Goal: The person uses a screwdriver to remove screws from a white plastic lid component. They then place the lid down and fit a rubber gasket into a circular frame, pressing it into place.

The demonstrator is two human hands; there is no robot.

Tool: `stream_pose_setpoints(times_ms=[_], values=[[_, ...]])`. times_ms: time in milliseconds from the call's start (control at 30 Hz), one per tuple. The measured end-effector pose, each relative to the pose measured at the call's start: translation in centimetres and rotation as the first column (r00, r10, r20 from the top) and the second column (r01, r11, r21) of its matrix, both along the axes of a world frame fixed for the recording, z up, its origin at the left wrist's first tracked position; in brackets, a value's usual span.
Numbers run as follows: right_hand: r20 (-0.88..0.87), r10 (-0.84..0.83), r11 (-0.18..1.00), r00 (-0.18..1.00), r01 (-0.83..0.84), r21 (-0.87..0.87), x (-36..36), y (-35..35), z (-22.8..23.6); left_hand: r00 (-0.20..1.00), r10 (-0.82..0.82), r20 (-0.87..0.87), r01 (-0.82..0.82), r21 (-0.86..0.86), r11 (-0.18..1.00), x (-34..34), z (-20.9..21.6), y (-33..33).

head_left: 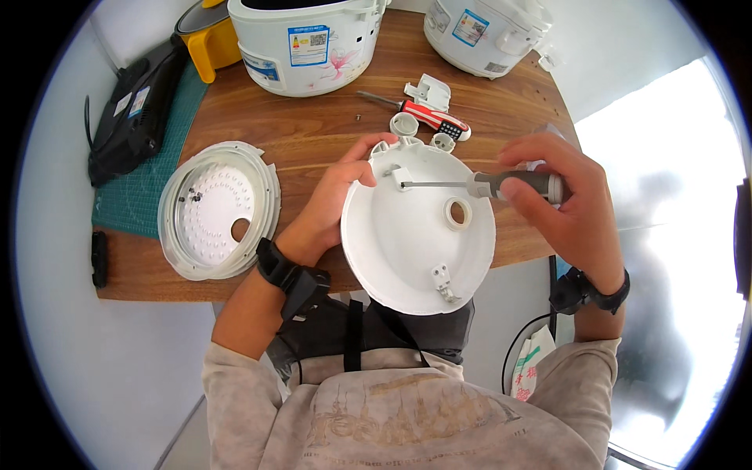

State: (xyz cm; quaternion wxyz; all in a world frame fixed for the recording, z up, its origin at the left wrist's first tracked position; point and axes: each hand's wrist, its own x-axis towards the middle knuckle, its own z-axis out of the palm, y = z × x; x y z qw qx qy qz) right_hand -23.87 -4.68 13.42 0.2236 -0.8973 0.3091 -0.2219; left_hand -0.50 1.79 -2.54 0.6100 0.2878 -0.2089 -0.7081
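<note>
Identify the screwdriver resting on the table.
The red-and-white-handled screwdriver lies on the wooden table; the grey-handled one is held over the white round cover.

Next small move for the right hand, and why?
Probably turn the grey-handled screwdriver in place: the right hand grips its handle, its tip appears to meet the small white bracket inside the round white shell, and the left hand holds the shell by its edge.

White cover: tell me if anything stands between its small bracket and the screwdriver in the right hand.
Nothing visible does: the screwdriver in the right hand reaches the small bracket inside the white cover; the left hand holds the cover from the left.
</note>
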Motion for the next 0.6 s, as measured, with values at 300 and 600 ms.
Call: stream_pose_setpoints(times_ms=[300, 600], values=[[-0.068, -0.13, 0.984, 0.989, 0.121, -0.13, 1.1, 0.0, -0.4, 0.999, -0.023, 0.041, 0.023, 0.001, 1.0, -0.1, -0.1, 0.1], [-0.063, -0.082, 0.986, 0.995, 0.071, -0.154, 1.1, -1.0, -0.8, 0.999, -0.024, 0.039, 0.023, 0.025, 0.999, -0.1, -0.2, 0.0]])
